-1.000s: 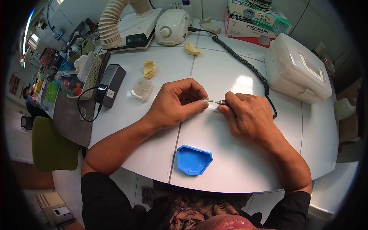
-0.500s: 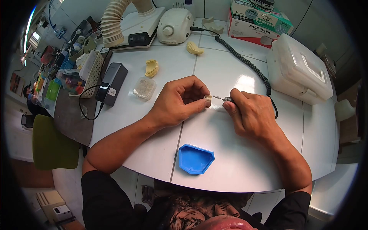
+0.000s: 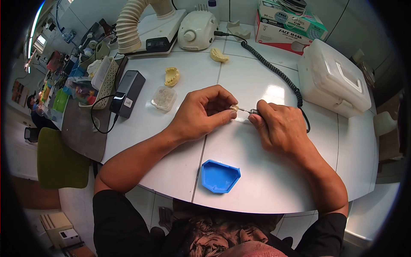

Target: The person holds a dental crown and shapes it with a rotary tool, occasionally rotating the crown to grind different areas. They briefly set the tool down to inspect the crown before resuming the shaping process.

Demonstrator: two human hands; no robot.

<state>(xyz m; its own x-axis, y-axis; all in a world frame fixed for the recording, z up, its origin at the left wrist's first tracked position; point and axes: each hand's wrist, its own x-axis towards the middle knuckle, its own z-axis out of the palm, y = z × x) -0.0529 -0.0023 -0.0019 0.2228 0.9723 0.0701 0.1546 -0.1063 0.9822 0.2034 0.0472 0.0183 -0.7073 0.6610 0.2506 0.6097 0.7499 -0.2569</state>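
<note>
Between thumb and fingertips, my left hand point(image 3: 205, 109) pinches a small cream dental piece point(image 3: 234, 108); most of it is hidden by the fingers. My right hand point(image 3: 280, 126) is wrapped round a rotary handpiece point(image 3: 254, 112), whose thin metal bur point(image 3: 243, 110) points left and meets the piece, as far as I can see. Below the hands, an open blue plastic tray point(image 3: 221, 176) lies on the white table point(image 3: 265, 188). Two yellow plaster dental casts, a curved one point(image 3: 172, 76) and another point(image 3: 219, 55), rest beyond my left hand, near a clear small box point(image 3: 164, 98).
A white control unit point(image 3: 197, 30) with a knob stands at the back, a coiled black cord point(image 3: 274, 68) running right. Also around are a hose point(image 3: 128, 30), a grey device point(image 3: 128, 94), mask boxes point(image 3: 287, 30) and a white case point(image 3: 334, 79). A person sits far left.
The bur has come up to the cream piece, closing the small gap between them. The left fingers have shifted slightly on the piece, and the whole view has moved a little.
</note>
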